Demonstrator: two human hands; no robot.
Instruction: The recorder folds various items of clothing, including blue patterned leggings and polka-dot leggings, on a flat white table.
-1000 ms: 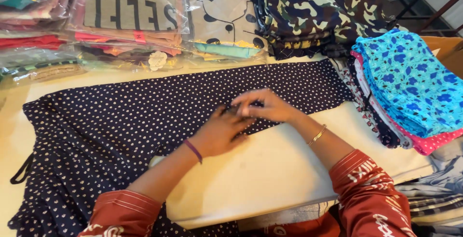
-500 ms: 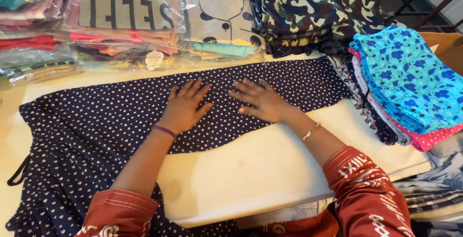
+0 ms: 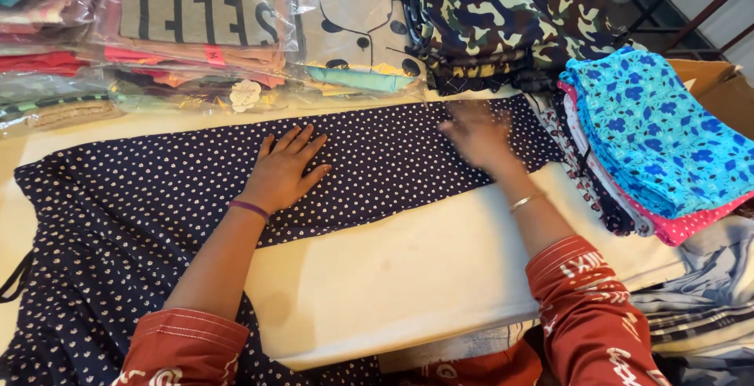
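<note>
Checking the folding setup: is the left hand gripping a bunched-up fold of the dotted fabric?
No. The left hand lies flat, fingers spread, on the navy dotted fabric, pinching nothing.

The right hand (image 3: 475, 131) was smeared by motion blur, so its fingers could not be told apart. The navy dotted garment (image 3: 157, 197) ran off the lower left edge. The bagged clothes (image 3: 196, 17) and camouflage stack (image 3: 503, 17) were cut off at the top edge.

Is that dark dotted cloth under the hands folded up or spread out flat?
Spread out. The dark dotted cloth lies in one long flat strip across the table, with the left hand and right hand pressed flat on it.
</note>
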